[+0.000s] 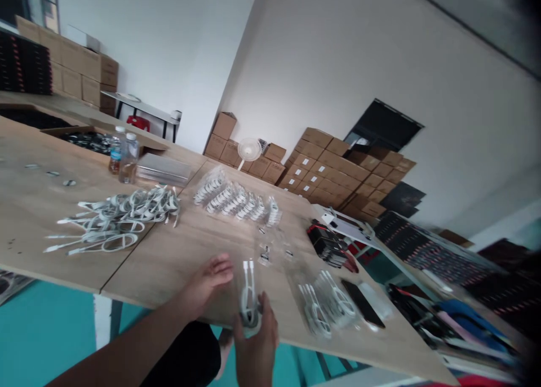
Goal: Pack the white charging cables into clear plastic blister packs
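Observation:
Near the table's front edge, a coiled white charging cable (248,291) lies in what looks like a clear bag, its two plugs pointing away from me. My right hand (258,333) grips its near end between thumb and fingers. Just left of the cable, my left hand (211,277) is open and holds nothing, fingers stretched toward the plugs. A tangled pile of loose white cables (127,218) lies further left. To the right are bagged cables (315,311) in small groups. Rows of bagged, coiled cables (236,198) stand toward the back.
A black phone (362,303) lies at the right beside clear bags (375,299). Small black-and-white pieces (264,256) are scattered mid-table. Two bottles (128,160) stand at the back left by a flat silvery stack (164,169). Black bundled items (327,243) sit near the right edge.

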`<state>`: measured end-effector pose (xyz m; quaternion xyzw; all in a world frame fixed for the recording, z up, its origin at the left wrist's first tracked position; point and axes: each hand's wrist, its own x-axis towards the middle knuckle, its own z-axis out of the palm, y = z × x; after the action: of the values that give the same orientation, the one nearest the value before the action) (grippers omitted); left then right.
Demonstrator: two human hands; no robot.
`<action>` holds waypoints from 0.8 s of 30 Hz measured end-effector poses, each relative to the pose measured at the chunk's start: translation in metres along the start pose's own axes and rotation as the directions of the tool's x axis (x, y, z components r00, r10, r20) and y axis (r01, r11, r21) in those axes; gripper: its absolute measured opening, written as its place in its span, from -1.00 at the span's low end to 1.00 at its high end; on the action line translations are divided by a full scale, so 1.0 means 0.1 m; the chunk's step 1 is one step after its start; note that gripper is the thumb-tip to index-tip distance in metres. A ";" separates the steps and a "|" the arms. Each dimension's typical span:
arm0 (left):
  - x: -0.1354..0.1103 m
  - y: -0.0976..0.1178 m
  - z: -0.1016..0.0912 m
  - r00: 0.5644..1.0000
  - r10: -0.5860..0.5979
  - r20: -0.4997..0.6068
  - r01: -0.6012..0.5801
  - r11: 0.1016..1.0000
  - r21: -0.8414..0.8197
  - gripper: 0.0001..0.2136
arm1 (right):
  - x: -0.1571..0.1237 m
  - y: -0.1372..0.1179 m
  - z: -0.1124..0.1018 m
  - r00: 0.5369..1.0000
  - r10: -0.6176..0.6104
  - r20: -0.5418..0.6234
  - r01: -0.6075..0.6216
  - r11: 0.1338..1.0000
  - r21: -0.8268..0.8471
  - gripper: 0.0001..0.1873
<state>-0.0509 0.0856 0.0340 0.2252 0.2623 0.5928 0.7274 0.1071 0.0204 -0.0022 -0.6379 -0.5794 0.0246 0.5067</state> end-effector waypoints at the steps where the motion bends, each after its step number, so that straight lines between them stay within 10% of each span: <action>1: 0.04 -0.01 -0.07 0.998 0.059 -0.023 -0.056 0.995 0.085 -0.57 | 0.12 0.10 -0.13 1.000 -0.006 -0.014 0.005 0.999 -0.051 -0.29; 6: 0.19 -0.02 -0.53 0.939 0.339 0.053 -0.292 0.706 0.646 -0.60 | 0.78 0.88 -0.90 0.987 0.004 -0.163 -0.081 0.881 -0.466 -0.26; 11: 0.21 -0.07 -0.69 0.901 0.399 0.169 -0.350 0.438 0.828 -0.62 | 1.10 1.49 -1.22 0.999 -0.035 -0.041 -0.002 0.733 -0.681 -0.35; 24: 0.18 -0.08 -0.63 0.880 0.390 0.272 -0.394 0.278 0.876 -0.72 | 0.99 1.18 -0.97 0.945 -0.325 0.031 0.255 0.675 -0.692 -0.38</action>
<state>-0.0836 0.1024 -0.0211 0.6443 0.4782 0.5081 0.3132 0.2837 0.0579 0.0198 -0.6800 -0.6160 -0.3024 0.2581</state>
